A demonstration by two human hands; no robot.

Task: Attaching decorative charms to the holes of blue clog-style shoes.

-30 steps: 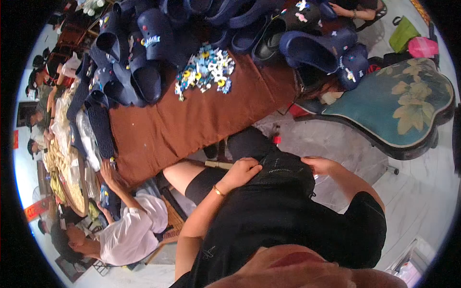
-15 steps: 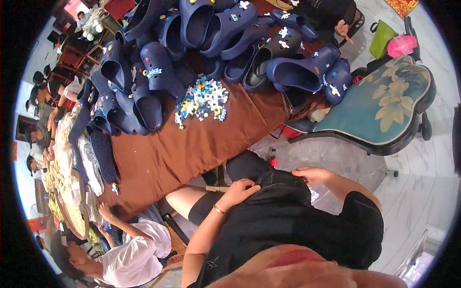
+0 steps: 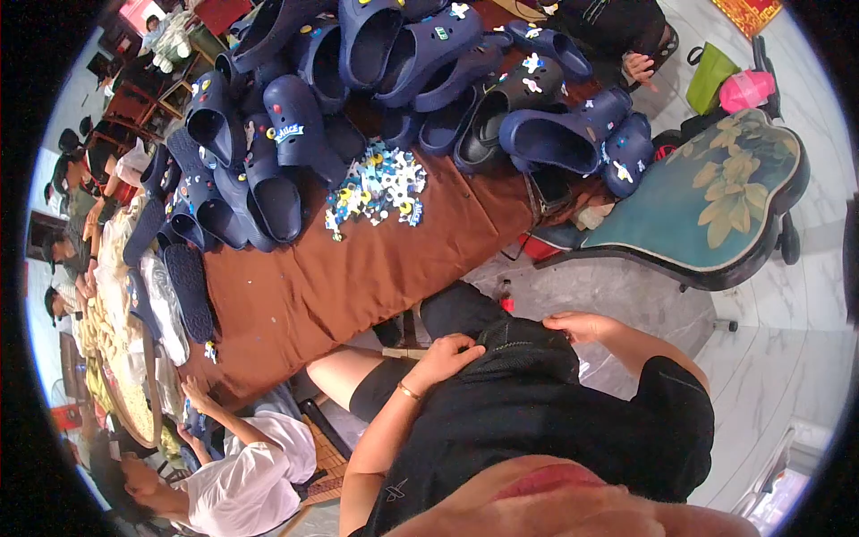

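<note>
My left hand (image 3: 449, 360), with a gold bracelet at its wrist, has its fingers closed on the left edge of a piece of black fabric (image 3: 528, 353) over my lap. At the fabric's right edge, my right hand (image 3: 577, 328) pinches it between thumb and fingers. Whether this fabric is the hem of the black shirt or a separate piece, I cannot tell. Beyond my knees, a brown cloth (image 3: 358, 277) covers the table. On it lies a pile of small colourful shoe charms (image 3: 378, 188), beside many navy clogs (image 3: 291, 125) decorated with similar charms.
A teal floral chair (image 3: 698, 197) stands at the right, with a green bag (image 3: 712, 79) and a pink bundle (image 3: 747, 91) behind it. A red-labelled bottle (image 3: 507, 300) is beyond my lap. At the lower left sits a person in white (image 3: 242, 483); others work further back.
The view has shifted very slightly. A person's hand at the far right has changed its pose. My own hands keep their places on the black fabric.
</note>
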